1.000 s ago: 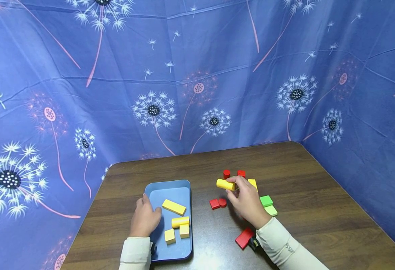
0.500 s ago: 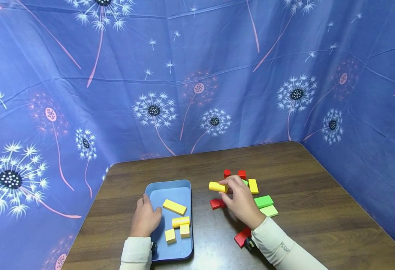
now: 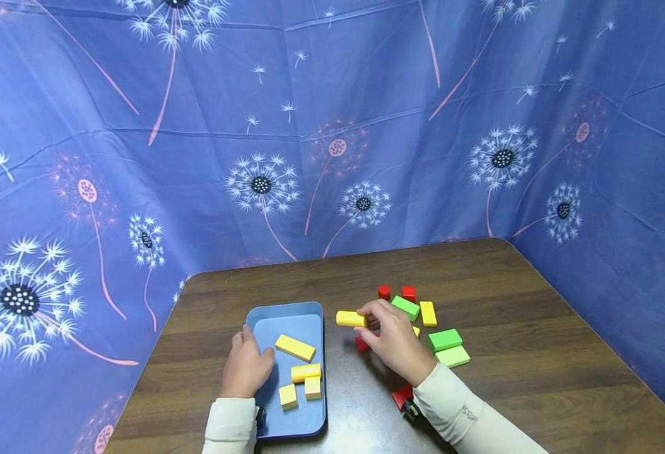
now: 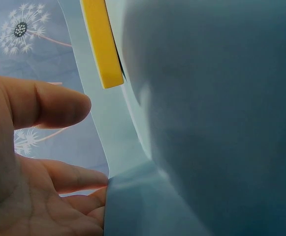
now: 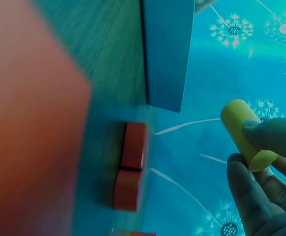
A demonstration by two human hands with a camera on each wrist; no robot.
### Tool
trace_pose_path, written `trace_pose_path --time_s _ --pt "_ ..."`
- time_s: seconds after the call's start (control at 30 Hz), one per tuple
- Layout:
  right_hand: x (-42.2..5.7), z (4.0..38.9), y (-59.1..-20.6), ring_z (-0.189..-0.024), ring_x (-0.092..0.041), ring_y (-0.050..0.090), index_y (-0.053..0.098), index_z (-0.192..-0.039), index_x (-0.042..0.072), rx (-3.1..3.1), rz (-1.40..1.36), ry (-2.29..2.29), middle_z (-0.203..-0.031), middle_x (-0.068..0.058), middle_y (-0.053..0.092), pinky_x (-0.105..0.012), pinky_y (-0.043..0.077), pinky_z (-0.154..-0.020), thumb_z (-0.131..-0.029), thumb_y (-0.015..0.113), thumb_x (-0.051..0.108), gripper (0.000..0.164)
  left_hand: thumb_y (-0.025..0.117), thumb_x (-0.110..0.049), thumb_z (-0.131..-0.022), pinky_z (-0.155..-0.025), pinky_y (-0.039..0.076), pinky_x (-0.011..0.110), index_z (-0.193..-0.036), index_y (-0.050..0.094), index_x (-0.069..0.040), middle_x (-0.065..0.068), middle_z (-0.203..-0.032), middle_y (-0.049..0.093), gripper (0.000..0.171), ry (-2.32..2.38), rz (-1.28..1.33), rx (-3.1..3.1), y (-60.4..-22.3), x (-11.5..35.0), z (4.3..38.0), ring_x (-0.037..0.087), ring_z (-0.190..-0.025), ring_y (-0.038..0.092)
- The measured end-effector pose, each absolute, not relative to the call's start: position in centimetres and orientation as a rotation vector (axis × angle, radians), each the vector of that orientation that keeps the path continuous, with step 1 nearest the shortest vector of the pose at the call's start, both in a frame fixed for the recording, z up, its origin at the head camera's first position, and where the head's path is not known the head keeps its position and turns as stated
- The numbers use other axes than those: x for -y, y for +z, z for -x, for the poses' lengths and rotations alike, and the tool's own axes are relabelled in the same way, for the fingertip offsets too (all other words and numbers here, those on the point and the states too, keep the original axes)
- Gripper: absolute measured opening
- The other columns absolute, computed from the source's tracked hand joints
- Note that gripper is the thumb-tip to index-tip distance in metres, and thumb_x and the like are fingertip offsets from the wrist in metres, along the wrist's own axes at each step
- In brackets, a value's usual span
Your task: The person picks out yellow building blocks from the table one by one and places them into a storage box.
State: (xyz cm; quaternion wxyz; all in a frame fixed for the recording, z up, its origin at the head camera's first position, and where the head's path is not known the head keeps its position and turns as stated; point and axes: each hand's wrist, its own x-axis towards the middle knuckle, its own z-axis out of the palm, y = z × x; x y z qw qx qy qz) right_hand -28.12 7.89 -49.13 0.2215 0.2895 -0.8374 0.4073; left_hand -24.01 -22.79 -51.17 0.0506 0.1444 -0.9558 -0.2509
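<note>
A yellow cylinder block (image 3: 349, 318) is pinched between the thumb and fingers of my right hand (image 3: 397, 340), above the table and to the right of the blue tray (image 3: 272, 323). In the right wrist view the cylinder hangs tilted, its ends showing. My left hand (image 3: 245, 366) is at the tray's left side; in the left wrist view its fingertips (image 4: 96, 178) touch the outer wall, the thumb apart from it. Inside the tray lie a long yellow block (image 3: 295, 347), another yellow cylinder (image 3: 306, 372) and two pale yellow cubes (image 3: 288, 397).
Behind the right hand stand a red cylinder (image 3: 384, 292) and a red cube (image 3: 409, 293). Green blocks (image 3: 445, 340) and a yellow block (image 3: 428, 314) lie to its right. A red block (image 3: 402, 396) is partly hidden by the right wrist. A patterned blue cloth hangs behind the table.
My right hand has moved left toward the tray with the yellow cylinder, uncovering a green block behind it. The left hand and tray stay in place.
</note>
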Motion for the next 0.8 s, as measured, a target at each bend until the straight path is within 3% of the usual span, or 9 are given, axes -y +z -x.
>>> trace_pose_path --time_s 0.3,0.8 --pt "-6.4 27.9 -49.0 -0.077 0.0 0.057 0.062 -0.1 0.017 2.326 -0.812 1.057 -0.092 0.009 0.06 -0.02 0.055 -0.062 -0.07 0.084 0.015 0.037 0.056 -0.026 -0.088 -0.094 0.038 0.064 -0.145 0.013 0.009 0.033 -0.141 0.024 0.08 -0.759 -0.444 2.903 -51.2 22.8 24.0 0.049 -0.119 0.038" --pt "-4.6 27.1 -49.2 -0.079 -0.004 0.059 0.064 -0.104 0.017 2.383 -0.878 1.084 -0.098 0.008 0.063 -0.028 0.058 -0.067 -0.074 0.081 0.016 0.035 0.056 -0.025 -0.088 -0.094 0.037 0.065 -0.146 0.012 0.008 0.033 -0.141 0.023 0.08 -0.766 -0.455 2.902 -51.2 22.7 23.9 0.05 -0.119 0.037"
